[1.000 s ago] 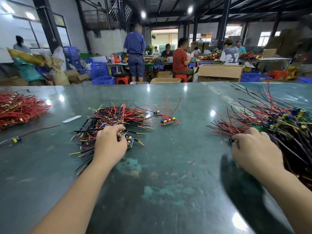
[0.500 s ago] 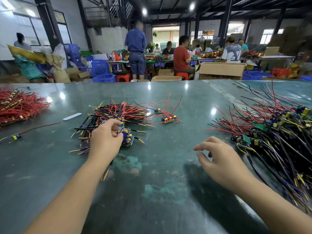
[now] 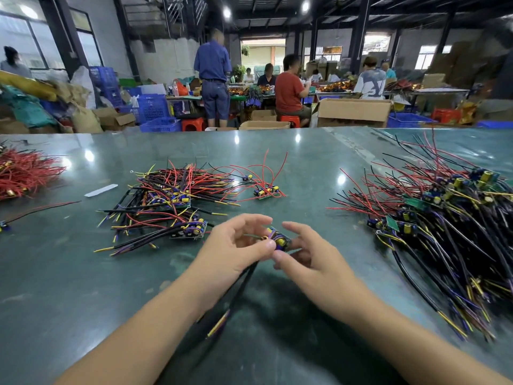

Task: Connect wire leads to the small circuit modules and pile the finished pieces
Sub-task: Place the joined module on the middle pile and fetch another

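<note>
A small circuit module (image 3: 278, 240) with yellow cylindrical parts and blue windings is held above the near middle of the glossy green worktop (image 3: 305, 162), partly hidden by fingers and blurred. The left hand (image 3: 236, 245) and right hand (image 3: 308, 251) both pinch it. Its black leads (image 3: 238, 290) trail toward the near edge, partly behind the left forearm. A tangled wired pile (image 3: 166, 201) lies left of centre; a larger heap (image 3: 444, 218) is cut off at the right edge.

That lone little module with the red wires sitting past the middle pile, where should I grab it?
Pinch the lone module by its board edges, coming from the near side. Its red leads arc up and away toward the far side, so the near edge looks clearest.
</note>
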{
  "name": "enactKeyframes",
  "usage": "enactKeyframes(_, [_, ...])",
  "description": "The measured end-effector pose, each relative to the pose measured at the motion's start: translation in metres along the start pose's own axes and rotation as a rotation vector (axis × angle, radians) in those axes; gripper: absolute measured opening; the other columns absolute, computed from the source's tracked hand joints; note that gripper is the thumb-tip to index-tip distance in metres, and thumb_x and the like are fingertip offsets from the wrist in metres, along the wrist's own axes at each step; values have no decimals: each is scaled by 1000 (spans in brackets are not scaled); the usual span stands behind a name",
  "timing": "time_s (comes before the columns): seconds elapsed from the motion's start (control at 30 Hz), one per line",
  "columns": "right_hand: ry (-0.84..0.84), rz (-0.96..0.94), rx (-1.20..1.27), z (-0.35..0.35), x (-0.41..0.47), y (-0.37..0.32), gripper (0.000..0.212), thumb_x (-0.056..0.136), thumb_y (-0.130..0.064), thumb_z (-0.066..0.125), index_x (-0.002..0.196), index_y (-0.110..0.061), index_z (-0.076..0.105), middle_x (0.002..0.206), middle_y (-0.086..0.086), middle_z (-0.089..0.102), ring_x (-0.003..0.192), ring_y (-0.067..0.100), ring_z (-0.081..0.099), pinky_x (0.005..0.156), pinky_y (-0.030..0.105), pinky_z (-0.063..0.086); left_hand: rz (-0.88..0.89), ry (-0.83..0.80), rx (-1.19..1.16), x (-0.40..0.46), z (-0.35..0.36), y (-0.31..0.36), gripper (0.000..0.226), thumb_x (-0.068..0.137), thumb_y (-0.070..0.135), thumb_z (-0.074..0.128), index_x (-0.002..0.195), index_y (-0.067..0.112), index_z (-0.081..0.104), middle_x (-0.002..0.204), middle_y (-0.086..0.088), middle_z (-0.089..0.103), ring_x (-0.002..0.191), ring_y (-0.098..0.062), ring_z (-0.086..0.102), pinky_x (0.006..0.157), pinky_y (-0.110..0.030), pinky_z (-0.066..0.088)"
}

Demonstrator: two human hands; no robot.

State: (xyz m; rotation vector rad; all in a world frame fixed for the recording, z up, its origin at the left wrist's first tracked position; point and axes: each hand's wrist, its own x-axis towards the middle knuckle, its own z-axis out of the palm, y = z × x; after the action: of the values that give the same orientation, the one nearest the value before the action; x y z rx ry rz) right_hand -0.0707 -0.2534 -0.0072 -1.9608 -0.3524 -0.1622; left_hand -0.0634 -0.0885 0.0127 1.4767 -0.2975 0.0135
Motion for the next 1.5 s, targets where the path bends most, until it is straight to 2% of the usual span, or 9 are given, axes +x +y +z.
enactKeyframes(0.17, [34, 65, 295, -7, 5, -4, 26, 90, 1, 55, 104, -19, 62, 87, 0, 70, 77, 17, 72, 73, 22, 54, 87, 158, 165, 5, -13, 9, 23, 88, -2, 58, 99, 16, 66, 96, -4, 69, 64, -6, 62, 56, -16, 48])
enactKeyframes(0.23, [39, 93, 311, -10, 5, -5, 29, 89, 5, 52, 100, -20, 63, 83, 5, 68, 72, 14, 70, 72, 21, 53, 116, 221, 391, 6, -17, 10, 24, 88, 0, 59, 94, 22, 66, 96, -1, 69, 73, -6, 61, 67, -15, 48])
enactKeyframes(0.37, [4, 100, 327, -9, 4, -8, 25, 87, 4, 52, 94, -17, 64, 74, 5, 63, 62, 12, 61, 73, 29, 50, 6, 3, 501, 2, -10, 5, 16, 90, 8, 61, 100, 17, 68, 100, -1, 71, 96, -12, 63, 92, -28, 48])
enactKeyframes(0.47, [-1, 87, 377, -8, 2, -10, 12, 89, -6, 58, 92, -15, 66, 76, 8, 63, 66, 11, 56, 69, 25, 51, -15, -112, 373, 1, -3, 1, 18, 91, 1, 55, 106, 9, 63, 101, -3, 71, 95, -9, 65, 90, -19, 48])
enactKeyframes(0.6, [13, 108, 398, -6, 2, -9, 19, 89, -9, 60, 107, -16, 63, 78, 6, 64, 66, 8, 57, 69, 21, 51, -99, -60, 174, 2, -4, -2, 20, 91, -5, 51, 98, 11, 61, 86, -2, 70, 78, -11, 62, 75, -18, 50])
enactKeyframes(0.7, [15, 138, 443, -8, 4, -10, 13, 88, -5, 62, 100, -9, 64, 79, 6, 68, 62, 6, 58, 65, 18, 50, -166, -96, 69, 1, -3, -4, 21, 88, -4, 56, 96, 14, 64, 78, 5, 71, 72, -6, 64, 68, -17, 52])
enactKeyframes(0.93, [-59, 144, 446, -9, 1, -13, 2, 85, -6, 65, 86, -7, 66, 77, 2, 67, 70, 9, 57, 68, 21, 48, -188, -168, 55, 1, -6, -8, 17, 70, 21, 65, 80, 29, 76, 74, 7, 68, 71, -4, 57, 70, -19, 46])
enactKeyframes(1.17, [-148, 55, 456, -18, 2, -12, 7, 85, -4, 61, 86, -3, 68, 79, 3, 70, 72, 6, 63, 73, 17, 51, -62, -257, 83, 1, -12, -4, 22, 77, 15, 66, 94, 23, 77, 95, -2, 74, 90, -11, 65, 85, -21, 52])
enactKeyframes(1.5, [-241, 19, 658, -22, 5, -5, 19, 79, -15, 62, 91, -6, 74, 93, 11, 71, 82, 16, 63, 79, 25, 53, -43, -351, -77, 2, -17, -3, 26, 81, 5, 59, 96, 17, 76, 92, 0, 74, 88, -10, 66, 79, -20, 51])
